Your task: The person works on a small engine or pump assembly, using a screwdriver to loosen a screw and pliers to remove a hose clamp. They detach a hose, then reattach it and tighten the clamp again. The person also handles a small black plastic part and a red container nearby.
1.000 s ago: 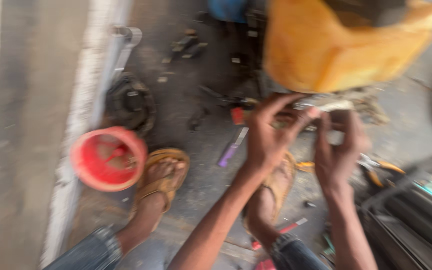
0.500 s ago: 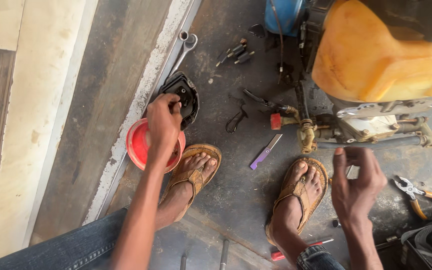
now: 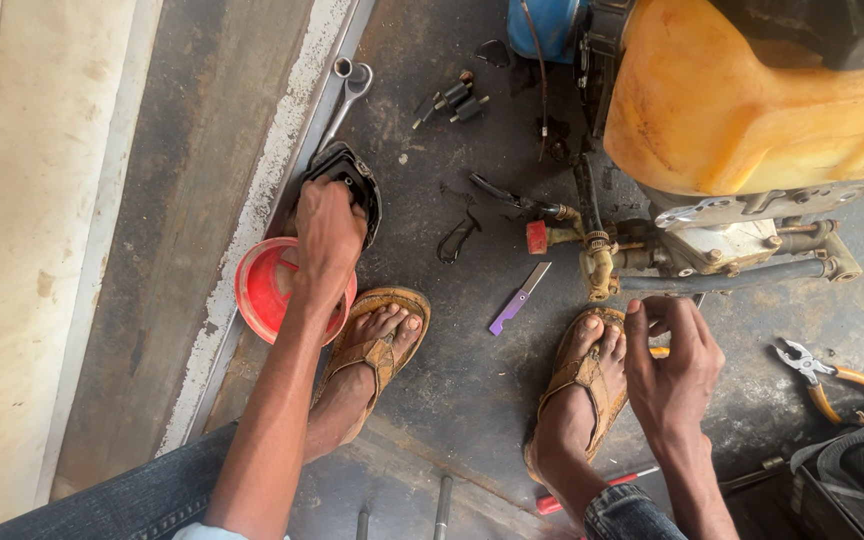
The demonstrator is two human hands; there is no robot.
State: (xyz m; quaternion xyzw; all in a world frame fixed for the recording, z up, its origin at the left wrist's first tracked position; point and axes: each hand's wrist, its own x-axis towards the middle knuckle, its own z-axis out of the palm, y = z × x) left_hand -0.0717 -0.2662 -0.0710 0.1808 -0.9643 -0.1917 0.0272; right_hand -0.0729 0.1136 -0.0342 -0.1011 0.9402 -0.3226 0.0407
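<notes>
- Down low, the left hand [image 3: 327, 228] reaches out over the red bowl [image 3: 264, 290] and rests on a black part [image 3: 360, 180] lying on the floor [image 3: 472, 390].
- Its fingers [image 3: 337, 195] are bent over the black part and press on its top. I cannot tell if they grip it tight.
- The black part lies just past the red bowl, next to a long silver wrench [image 3: 347, 95].
- The right hand [image 3: 674, 362] hangs near the right foot, just under the grey pipe [image 3: 722, 280] of the machine.
- Its fingers [image 3: 637, 335] are loosely curled. Something yellow [image 3: 659, 352] peeks out beside them, but I cannot tell if the hand is holding it.
- The big yellow tank [image 3: 752, 100] sits on top of the machine, up at the right.
- A small purple tool [image 3: 518, 300] lies on the floor between the two feet in brown sandals [image 3: 377, 345].
- Pliers with yellow handles [image 3: 824, 372] lie on the floor at the right, well apart from the right hand.
- A red screwdriver [image 3: 592, 490] lies by the right heel.
</notes>
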